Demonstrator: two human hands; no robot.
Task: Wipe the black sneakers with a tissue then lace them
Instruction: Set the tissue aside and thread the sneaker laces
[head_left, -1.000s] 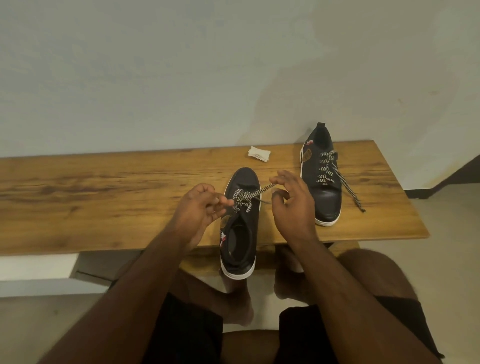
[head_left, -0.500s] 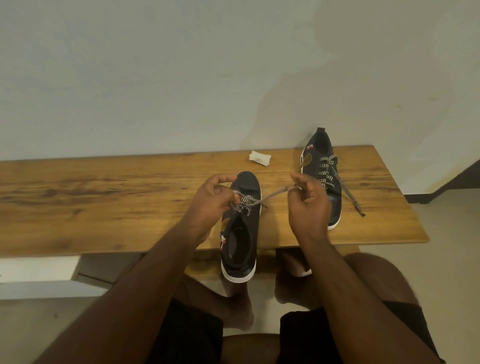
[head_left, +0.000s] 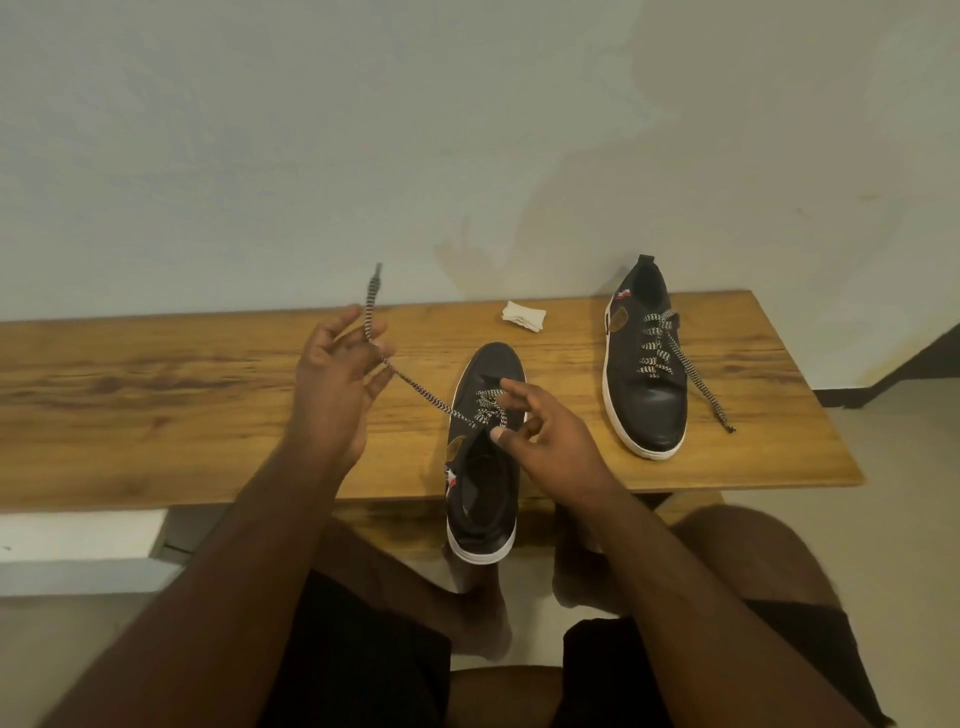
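A black sneaker (head_left: 485, 467) with a white sole lies on the wooden bench (head_left: 156, 405), heel over the front edge. Its black-and-white lace (head_left: 415, 389) runs taut up and left from the eyelets. My left hand (head_left: 337, 379) pinches that lace, and the lace tip sticks up above the fingers. My right hand (head_left: 540, 436) rests over the sneaker's tongue with fingers loosely curled at the eyelets; what it pinches is hidden. A second black sneaker (head_left: 647, 364), laced, stands at the right with one lace end trailing. A crumpled white tissue (head_left: 523, 315) lies near the wall.
A pale wall rises right behind the bench. The bench's right end (head_left: 831, 457) is close to the second sneaker. My bare knees and feet are under the front edge, on a light floor.
My left hand has pulled a lace end out to the left and up. My right hand let go of the lace it held out to the right and came back over the eyelets.
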